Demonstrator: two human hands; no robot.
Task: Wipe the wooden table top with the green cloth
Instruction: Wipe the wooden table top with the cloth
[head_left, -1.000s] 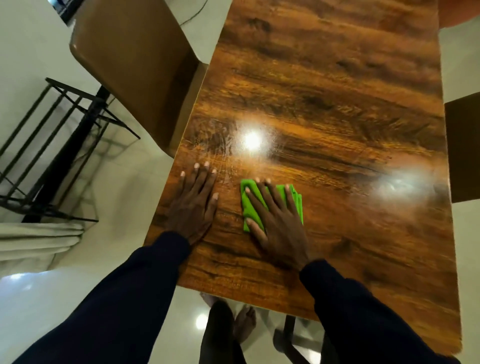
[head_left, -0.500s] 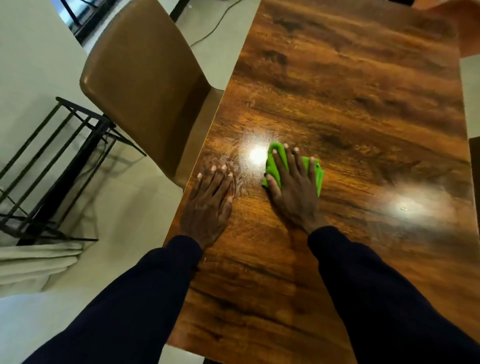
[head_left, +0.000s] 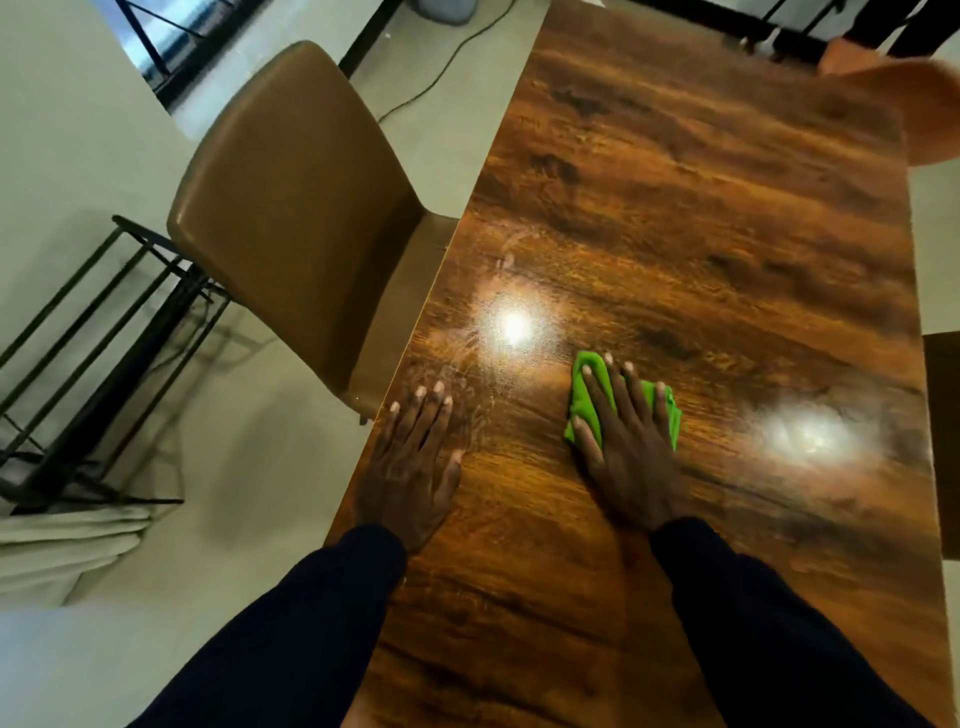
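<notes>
The glossy wooden table top fills the middle and right of the view, with two bright light reflections on it. A folded green cloth lies flat on the wood under my right hand, whose spread fingers press down on it; most of the cloth is hidden by the hand. My left hand rests flat on the table near its left edge, fingers apart, holding nothing. Faint wipe streaks show between the two hands, around the left reflection.
A tan padded chair is pushed against the table's left edge. A black metal rack stands further left, with folded pale fabric below it. An orange chair sits at the far right corner. A cable runs on the floor.
My right hand has slid the cloth to the right, away from the left reflection. The view has shifted forward over the table. My left hand stays planted by the edge.
</notes>
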